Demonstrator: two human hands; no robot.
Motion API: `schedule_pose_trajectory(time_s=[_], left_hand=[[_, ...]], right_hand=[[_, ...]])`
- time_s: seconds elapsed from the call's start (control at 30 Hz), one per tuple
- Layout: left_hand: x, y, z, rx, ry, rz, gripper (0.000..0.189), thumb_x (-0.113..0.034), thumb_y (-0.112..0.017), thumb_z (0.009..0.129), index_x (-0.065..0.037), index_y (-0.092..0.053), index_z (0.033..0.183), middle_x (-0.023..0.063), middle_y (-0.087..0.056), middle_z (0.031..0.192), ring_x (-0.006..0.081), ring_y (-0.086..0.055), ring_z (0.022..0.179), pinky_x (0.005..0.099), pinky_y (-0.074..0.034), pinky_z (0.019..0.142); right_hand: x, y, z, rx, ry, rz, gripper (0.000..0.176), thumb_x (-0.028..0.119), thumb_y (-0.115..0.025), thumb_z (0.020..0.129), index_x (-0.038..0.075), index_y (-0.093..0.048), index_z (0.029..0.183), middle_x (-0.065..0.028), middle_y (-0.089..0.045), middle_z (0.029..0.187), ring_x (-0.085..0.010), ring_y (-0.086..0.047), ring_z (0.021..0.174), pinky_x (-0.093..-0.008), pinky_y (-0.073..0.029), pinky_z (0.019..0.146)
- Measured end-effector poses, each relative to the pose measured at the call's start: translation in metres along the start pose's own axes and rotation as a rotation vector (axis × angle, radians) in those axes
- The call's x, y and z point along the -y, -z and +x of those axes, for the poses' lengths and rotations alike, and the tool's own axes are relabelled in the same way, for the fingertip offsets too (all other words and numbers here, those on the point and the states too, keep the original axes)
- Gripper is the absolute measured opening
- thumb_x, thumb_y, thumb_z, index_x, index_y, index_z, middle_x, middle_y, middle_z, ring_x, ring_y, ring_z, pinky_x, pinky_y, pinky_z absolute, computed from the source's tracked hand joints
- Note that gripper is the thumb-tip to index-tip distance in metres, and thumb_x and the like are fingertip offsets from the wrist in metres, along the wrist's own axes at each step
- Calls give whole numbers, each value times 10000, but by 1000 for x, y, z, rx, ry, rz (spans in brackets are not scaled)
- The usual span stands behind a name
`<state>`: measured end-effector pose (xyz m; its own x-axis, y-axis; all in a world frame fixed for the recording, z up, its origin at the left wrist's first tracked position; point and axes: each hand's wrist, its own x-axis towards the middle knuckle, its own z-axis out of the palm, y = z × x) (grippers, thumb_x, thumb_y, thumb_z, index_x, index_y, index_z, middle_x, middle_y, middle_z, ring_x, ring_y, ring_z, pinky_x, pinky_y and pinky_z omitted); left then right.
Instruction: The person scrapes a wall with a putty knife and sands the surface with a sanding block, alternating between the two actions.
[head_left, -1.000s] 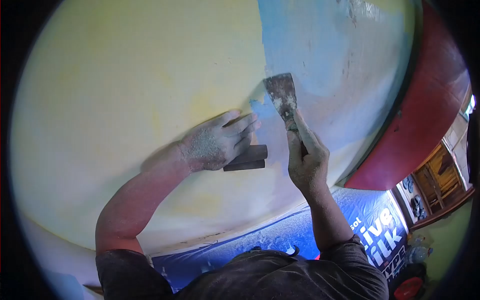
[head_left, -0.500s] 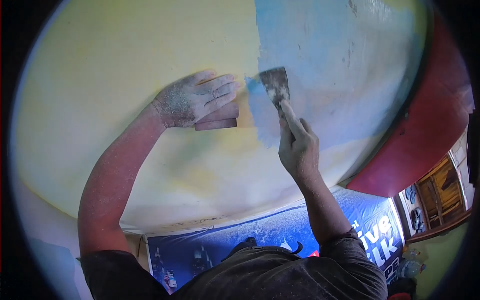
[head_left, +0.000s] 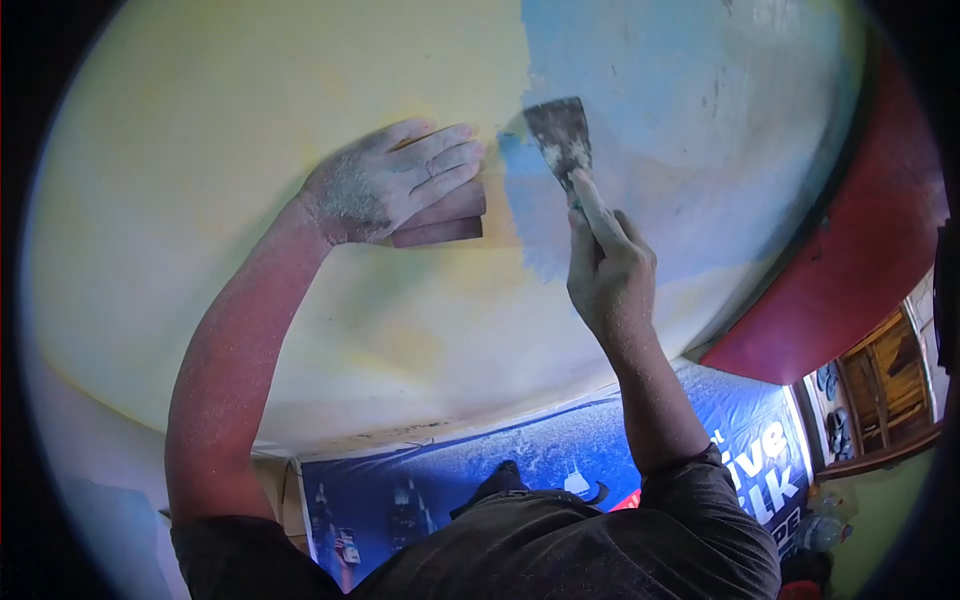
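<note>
- Scraper: blade flat on wall, right at the edge where blue paint meets yellow. Handle clenched in R hand, index finger laid along it.
- L hand: dusty, fingers stretched over dark block, holding it pressed to the yellow part, just beside the blade. Prob. a sanding block, hard to tell.
- Below: blue printed sheet w/ white dust on it; red band beyond the blue area.
</note>
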<state>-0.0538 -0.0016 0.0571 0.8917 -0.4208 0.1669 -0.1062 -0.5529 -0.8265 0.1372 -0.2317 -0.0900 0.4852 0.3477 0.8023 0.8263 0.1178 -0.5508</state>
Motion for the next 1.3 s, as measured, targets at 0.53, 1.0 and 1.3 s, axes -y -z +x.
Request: schedule_pose_trajectory(time_s=[0.53, 1.0, 1.3], left_hand=[[2, -5, -5, 14, 8, 45, 540, -251, -598, 1092, -117, -629, 1614, 30, -546, 1767, 206, -455, 1669, 453, -429, 1325], [0, -5, -8, -9, 25, -3, 528, -236, -605, 1102, -128, -627, 1618, 12, -563, 1758, 201, -467, 1667, 456, -424, 1334], [0, -3, -8, 41, 18, 64, 556, -263, -605, 1086, -132, -622, 1626, 4, -539, 1780, 185, -445, 1679, 446, -406, 1347]], right_hand=[[-8, -1, -11, -37, 30, -24, 472, 56, -735, 1075, 146, -749, 1538, -187, -763, 886, -353, -752, 777, -474, -605, 704], [-12, 1, -22, 2, -24, -14, 404, 90, -744, 1094, 167, -791, 1488, -193, -795, 931, -342, -790, 795, -463, -628, 739], [-18, -4, -23, -29, 10, 29, 404, 58, -740, 1089, 133, -791, 1483, -175, -781, 896, -328, -789, 802, -424, -616, 754]])
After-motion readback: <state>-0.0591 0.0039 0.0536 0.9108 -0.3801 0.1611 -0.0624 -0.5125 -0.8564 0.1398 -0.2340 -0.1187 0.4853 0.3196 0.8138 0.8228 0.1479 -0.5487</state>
